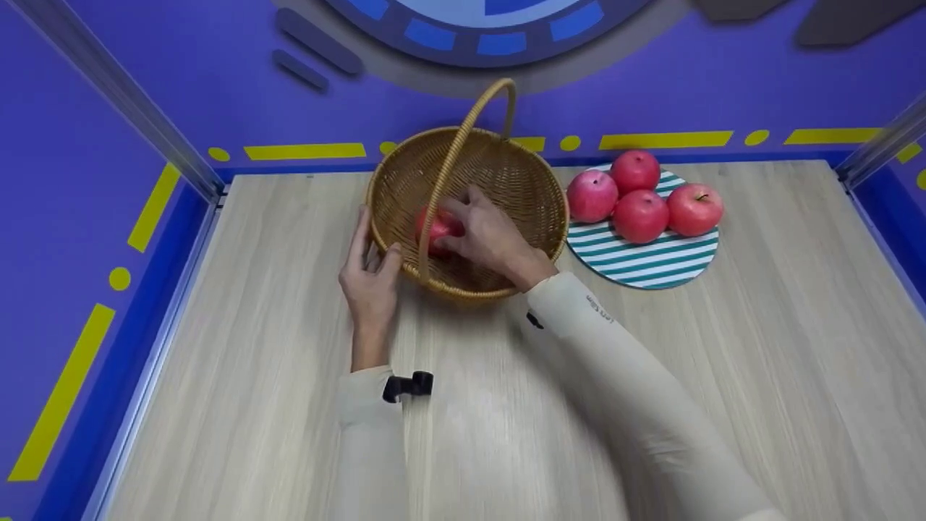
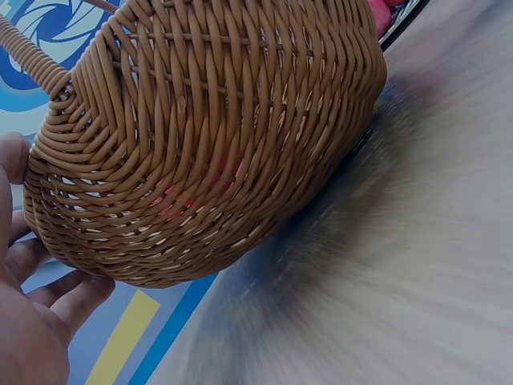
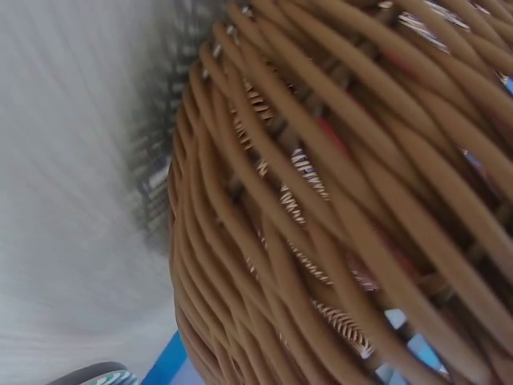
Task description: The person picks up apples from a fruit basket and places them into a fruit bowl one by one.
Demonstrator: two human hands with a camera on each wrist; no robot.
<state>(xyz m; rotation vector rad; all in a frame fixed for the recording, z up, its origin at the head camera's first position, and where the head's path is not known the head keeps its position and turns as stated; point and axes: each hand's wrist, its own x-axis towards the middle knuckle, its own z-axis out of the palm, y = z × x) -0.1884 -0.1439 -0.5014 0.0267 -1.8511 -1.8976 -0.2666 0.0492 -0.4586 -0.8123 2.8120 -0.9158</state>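
A round brown wicker basket [image 1: 535, 181] with an arched handle [image 1: 463, 137] stands near the back wall. My left hand [image 1: 369, 289] holds its left side near the rim; the left wrist view shows those fingers [image 2: 84, 297] against the weave. Inside the basket, my right hand [image 1: 488, 235] has its thumb and fingers around a red apple [image 1: 438, 230], partly covered by the hand and the handle. In the right wrist view the wicker wall [image 3: 337, 200] hides the hand. Red shows through the gaps of the weave in the left wrist view.
Right of the basket lies a round green-and-white striped mat [image 1: 644, 264] bearing several red apples [image 1: 641, 216]. Blue panels [image 1: 217, 87] with yellow marks enclose the back and sides of the pale wooden table [image 1: 463, 449].
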